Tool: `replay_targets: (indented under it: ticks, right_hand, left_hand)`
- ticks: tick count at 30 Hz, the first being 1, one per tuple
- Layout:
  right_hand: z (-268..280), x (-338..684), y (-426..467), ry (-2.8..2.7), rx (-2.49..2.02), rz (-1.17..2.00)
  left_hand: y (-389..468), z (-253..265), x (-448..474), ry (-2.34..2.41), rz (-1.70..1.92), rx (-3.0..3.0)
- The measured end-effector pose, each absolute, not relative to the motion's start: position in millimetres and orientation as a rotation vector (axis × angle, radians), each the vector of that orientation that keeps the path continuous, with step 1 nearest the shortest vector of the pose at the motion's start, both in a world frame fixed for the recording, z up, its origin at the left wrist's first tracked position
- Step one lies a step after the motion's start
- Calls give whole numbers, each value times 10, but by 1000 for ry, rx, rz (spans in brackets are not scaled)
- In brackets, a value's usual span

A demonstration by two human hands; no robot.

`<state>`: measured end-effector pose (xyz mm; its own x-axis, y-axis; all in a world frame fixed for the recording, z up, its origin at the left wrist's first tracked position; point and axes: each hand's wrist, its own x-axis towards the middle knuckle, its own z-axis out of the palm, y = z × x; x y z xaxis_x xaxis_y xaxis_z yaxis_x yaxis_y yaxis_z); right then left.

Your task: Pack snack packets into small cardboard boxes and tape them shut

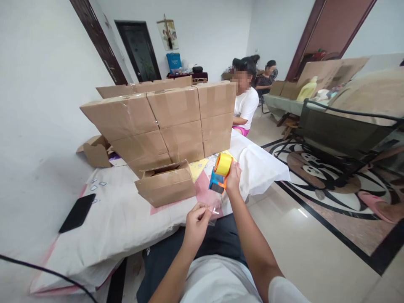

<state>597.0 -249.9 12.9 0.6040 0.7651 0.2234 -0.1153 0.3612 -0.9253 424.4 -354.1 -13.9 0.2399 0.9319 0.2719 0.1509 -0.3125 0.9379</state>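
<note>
My right hand (232,176) is wrapped round a tape dispenser (217,180), blue and orange, which carries a yellow roll of tape (223,164). Below and to its left, my left hand (198,219) pinches the end of a clear strip of tape (216,209). The strip seems to run up toward the dispenser, though its clear film is hard to follow. Just beyond my left hand stands a small cardboard box (166,185) with its top partly open. My fingers are apart from the box.
Stacked cardboard boxes (179,122) form a wall across the cloth-covered table (126,214). A black phone or tablet (77,213) lies at the left. An opened carton (96,152) sits by the wall. A person in white (248,105) sits behind the stack; a folding chair (344,130) stands right.
</note>
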Motion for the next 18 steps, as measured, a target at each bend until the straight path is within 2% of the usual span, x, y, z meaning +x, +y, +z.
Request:
replay_targets:
  ticks: [3,6,12,15,18]
  right_hand:
    - [223,5973,-2589,-546,-818,695]
    - [250,5889,-2824,-608,-717,854]
    - [33,5785,-3485,-621,-529,1367]
    - [-184,5825,-3762,-529,-515,1430]
    - [-371,5840,-3908,-525,-585,1447]
  left_hand:
    - [-3534,-269,4154,1045,1088,1704]
    - [-3501,-391,4128,1002,1130,1808]
    - [-3504,-450,4035,701,1320,2330]
    - [-3613,-531,3991,480,1473,2746]
    - [-3741,-705,4011,481,1512,2909]
